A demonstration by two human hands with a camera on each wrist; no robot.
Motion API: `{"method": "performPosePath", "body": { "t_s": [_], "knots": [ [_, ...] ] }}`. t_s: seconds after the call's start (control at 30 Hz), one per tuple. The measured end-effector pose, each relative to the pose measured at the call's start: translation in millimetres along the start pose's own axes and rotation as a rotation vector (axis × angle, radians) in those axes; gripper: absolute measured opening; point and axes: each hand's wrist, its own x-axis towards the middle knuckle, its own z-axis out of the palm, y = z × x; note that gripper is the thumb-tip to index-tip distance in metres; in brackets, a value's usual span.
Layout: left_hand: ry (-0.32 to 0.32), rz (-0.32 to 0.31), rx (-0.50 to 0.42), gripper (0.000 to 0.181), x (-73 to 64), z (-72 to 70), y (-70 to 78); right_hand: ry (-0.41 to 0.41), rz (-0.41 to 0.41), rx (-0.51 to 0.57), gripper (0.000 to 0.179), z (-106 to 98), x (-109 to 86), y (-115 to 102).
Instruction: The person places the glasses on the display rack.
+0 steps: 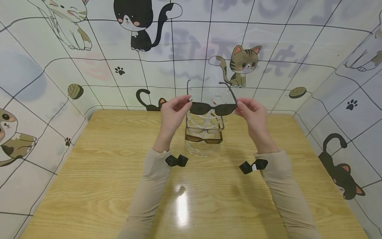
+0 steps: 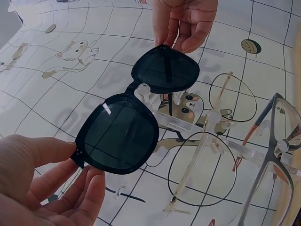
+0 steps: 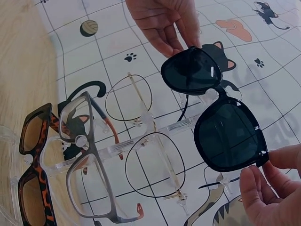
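A pair of black sunglasses (image 1: 200,108) with dark lenses is held level between both hands, its temples pointing toward the back wall. My left hand (image 1: 174,111) pinches the left hinge corner between thumb and fingers. At the opposite corner, my right hand (image 1: 253,116) pinches the frame the same way. The bridge is close to the top nose peg of a clear display stand (image 3: 178,125); whether it bears on the peg I cannot tell. Below on the stand sit thin round wire glasses (image 3: 155,165), grey-framed glasses (image 3: 101,174) and brown tortoiseshell sunglasses (image 1: 215,141).
The stand's clear curved base (image 1: 198,154) rests on a wood-grain table (image 1: 119,172). Cat-printed sheeting (image 1: 191,43) rises behind and along both sides of the table. Small black devices are strapped to both sleeves.
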Motion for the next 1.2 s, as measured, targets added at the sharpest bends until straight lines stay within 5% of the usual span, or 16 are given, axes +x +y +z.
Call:
{"method": "performPosePath", "body": {
  "t_s": [1.2],
  "knots": [
    [0.006,0.015,0.080,0.023,0.1,-6.9,-8.8,-0.010,-0.038,-0.082,0.016,-4.4,-4.2,8.1]
  ]
}}
